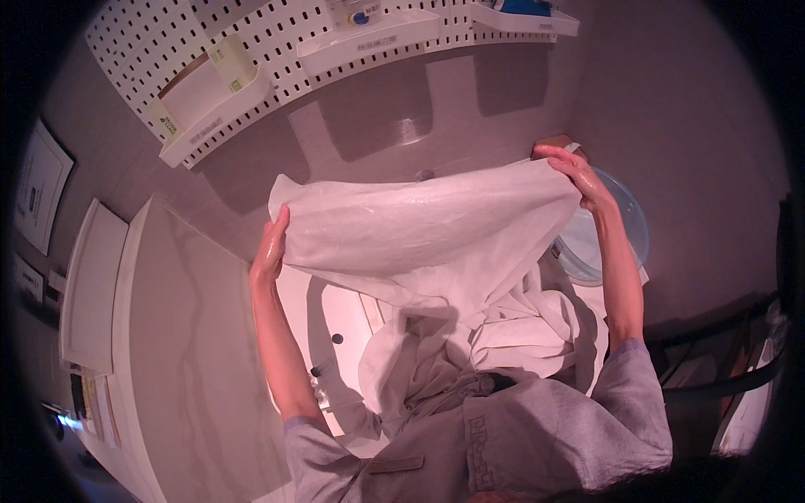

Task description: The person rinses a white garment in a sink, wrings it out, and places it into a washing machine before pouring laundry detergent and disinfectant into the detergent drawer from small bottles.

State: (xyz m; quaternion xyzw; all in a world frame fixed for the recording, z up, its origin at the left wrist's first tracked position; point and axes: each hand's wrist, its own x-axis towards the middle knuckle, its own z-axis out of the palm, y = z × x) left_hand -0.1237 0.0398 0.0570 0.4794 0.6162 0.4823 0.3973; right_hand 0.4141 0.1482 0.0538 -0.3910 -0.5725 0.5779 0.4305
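A wet white cloth [402, 220] is stretched wide between my two raised hands. At its left edge my left hand [270, 245] grips it, thumb upward. My right hand [575, 176] pinches the upper right corner. The lower part of the cloth hangs down in folds [528, 333] into a white sink basin [339, 302]. A dark round drain hole [338, 339] shows in the basin to the left of the folds. Much of the basin lies hidden under the cloth.
A translucent blue tub [629, 214] stands beyond my right forearm. On the wall, a white pegboard [283, 38] carries several trays, one a white tray [371, 41] with a clear container. A pale cabinet side [188, 314] rises at the left.
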